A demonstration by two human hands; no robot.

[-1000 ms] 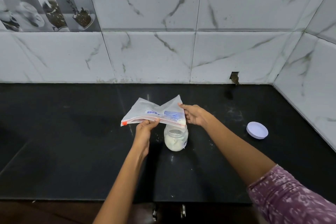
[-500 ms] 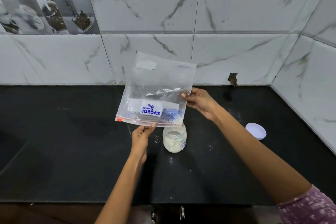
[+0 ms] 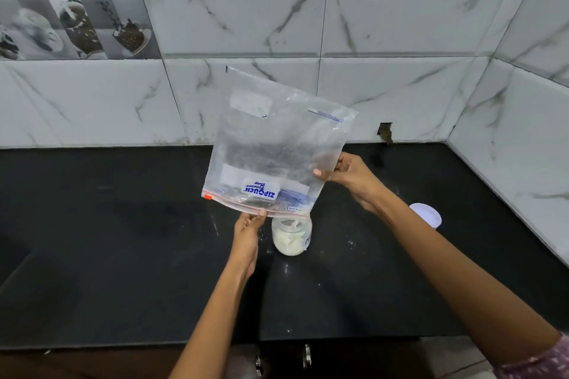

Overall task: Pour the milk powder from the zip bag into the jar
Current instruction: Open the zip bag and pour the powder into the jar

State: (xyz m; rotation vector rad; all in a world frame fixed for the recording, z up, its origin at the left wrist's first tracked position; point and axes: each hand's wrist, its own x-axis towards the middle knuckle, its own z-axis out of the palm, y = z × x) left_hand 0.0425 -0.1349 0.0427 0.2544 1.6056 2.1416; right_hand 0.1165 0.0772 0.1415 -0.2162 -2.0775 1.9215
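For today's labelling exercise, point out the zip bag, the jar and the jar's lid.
zip bag [image 3: 277,144]: head view, clear middle panel.
jar [image 3: 291,240]: head view, powder-filled glass body.
lid [image 3: 426,215]: head view, top face.

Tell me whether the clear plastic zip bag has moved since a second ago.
Yes. The clear plastic zip bag has swung upright: its closed end now rises against the white marble wall tiles, while its zip edge stays over the glass jar.

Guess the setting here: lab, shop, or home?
Most likely a home kitchen: a black stone countertop set into a corner of marble-look wall tiles, a decorative coffee-cup tile panel, and cabinet handles below the counter edge.
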